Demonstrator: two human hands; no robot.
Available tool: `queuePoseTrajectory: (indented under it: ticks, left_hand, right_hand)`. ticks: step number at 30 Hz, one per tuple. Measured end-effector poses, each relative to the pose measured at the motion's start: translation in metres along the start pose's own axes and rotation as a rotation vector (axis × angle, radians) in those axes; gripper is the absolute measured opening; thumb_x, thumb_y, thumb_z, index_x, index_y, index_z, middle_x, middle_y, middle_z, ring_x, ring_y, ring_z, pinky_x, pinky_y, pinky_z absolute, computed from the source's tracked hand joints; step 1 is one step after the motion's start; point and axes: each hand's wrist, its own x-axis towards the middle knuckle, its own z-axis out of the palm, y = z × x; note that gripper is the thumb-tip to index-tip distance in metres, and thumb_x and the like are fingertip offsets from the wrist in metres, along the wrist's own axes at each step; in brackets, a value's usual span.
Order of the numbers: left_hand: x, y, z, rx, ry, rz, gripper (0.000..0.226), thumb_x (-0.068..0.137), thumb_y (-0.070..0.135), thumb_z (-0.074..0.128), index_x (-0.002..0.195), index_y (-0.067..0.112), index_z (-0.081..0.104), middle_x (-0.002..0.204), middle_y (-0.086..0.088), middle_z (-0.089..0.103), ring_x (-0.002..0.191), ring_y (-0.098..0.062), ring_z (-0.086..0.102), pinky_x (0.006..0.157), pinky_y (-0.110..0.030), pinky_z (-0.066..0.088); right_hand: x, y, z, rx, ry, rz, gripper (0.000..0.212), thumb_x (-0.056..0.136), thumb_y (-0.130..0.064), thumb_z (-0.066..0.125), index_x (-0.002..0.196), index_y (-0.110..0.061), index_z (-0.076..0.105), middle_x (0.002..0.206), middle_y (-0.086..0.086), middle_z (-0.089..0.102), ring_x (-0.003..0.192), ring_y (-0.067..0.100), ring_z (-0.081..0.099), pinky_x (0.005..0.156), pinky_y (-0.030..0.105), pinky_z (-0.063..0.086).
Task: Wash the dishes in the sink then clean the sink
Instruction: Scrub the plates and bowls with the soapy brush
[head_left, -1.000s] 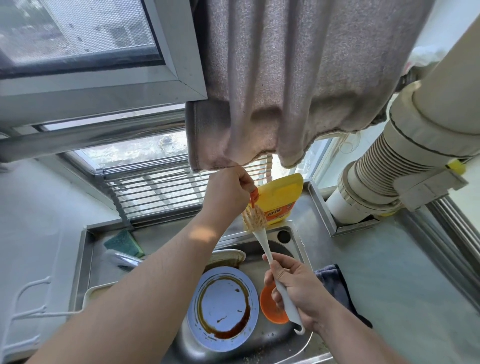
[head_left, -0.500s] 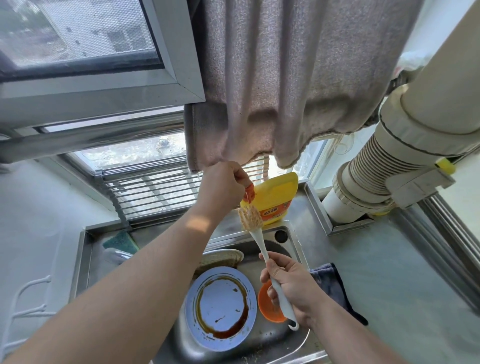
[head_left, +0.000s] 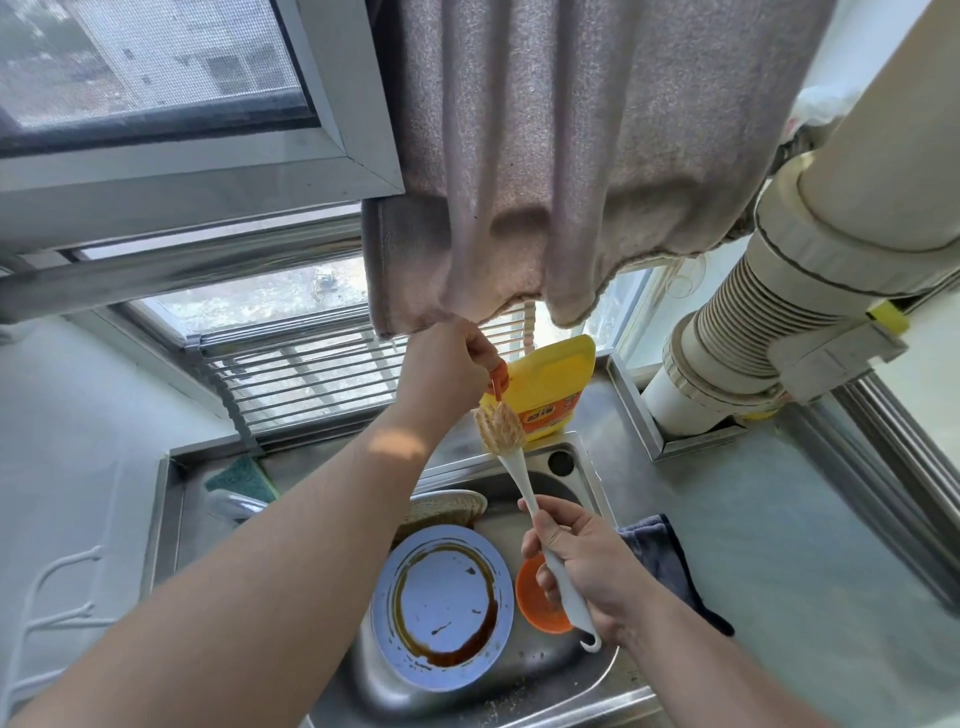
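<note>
Washing hasn't begun: the left hand (head_left: 441, 371) tips the soap bottle (head_left: 545, 384) by its cap onto the brush (head_left: 501, 426), gripped by the right hand (head_left: 582, 569); the plate (head_left: 441, 605) is still dirty.

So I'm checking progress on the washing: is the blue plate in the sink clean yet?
No, the blue plate lies in the sink with a ring of brown sauce on it.

The sink (head_left: 582, 670) was dull brushed steel, as was the worktop (head_left: 810, 545). The plate (head_left: 488, 660) looked glossy; the brush (head_left: 524, 483) was smooth white plastic. The hanging towel (head_left: 571, 156) was rough, napped cloth.
</note>
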Motion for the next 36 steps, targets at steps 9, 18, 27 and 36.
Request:
queuePoseTrajectory:
  ticks: [9, 18, 27, 36]
  left_hand:
    - [-0.111, -0.055, 0.043, -0.51, 0.211, 0.089, 0.015, 0.109, 0.031, 0.052, 0.119, 0.029, 0.062, 0.077, 0.015, 0.058, 0.064, -0.005, 0.051, 0.058, -0.021, 0.041]
    - [-0.197, -0.246, 0.139, -0.018, -0.206, -0.776, 0.057, 0.097, 0.037, 0.062, 0.15, 0.03, 0.046, 0.157, -0.014, 0.034, 0.14, -0.037, 0.043, 0.117, -0.049, 0.042]
    - [-0.192, -0.303, 0.142, 0.059, -0.168, -0.857, 0.012, 0.104, 0.027, 0.047, 0.107, 0.017, 0.053, 0.111, -0.009, 0.063, 0.084, -0.019, 0.056, 0.077, -0.038, 0.051]
    - [-0.194, -0.31, 0.151, 0.106, -0.08, -0.803, 0.008, 0.104, 0.019, 0.046, 0.103, 0.019, 0.054, 0.096, -0.002, 0.063, 0.08, -0.018, 0.061, 0.069, -0.036, 0.054]
  right_hand:
    - [0.002, 0.041, -0.034, -0.085, 0.049, 0.125, 0.022, 0.104, -0.021, 0.059, 0.122, -0.015, 0.07, 0.084, 0.016, 0.068, 0.055, 0.024, 0.052, 0.049, 0.03, 0.044]
    - [0.008, 0.109, -0.043, -0.389, 0.101, 0.248, 0.015, 0.107, -0.018, 0.057, 0.114, -0.022, 0.069, 0.072, 0.013, 0.064, 0.045, 0.021, 0.044, 0.042, 0.024, 0.034]
    - [0.013, 0.126, -0.035, -0.49, 0.114, 0.297, 0.019, 0.106, -0.02, 0.055, 0.118, -0.026, 0.069, 0.072, 0.006, 0.068, 0.046, 0.019, 0.05, 0.041, 0.023, 0.036]
    - [0.012, 0.128, -0.03, -0.483, 0.153, 0.291, 0.018, 0.106, -0.022, 0.056, 0.118, -0.028, 0.07, 0.076, 0.008, 0.069, 0.048, 0.021, 0.052, 0.042, 0.025, 0.04]
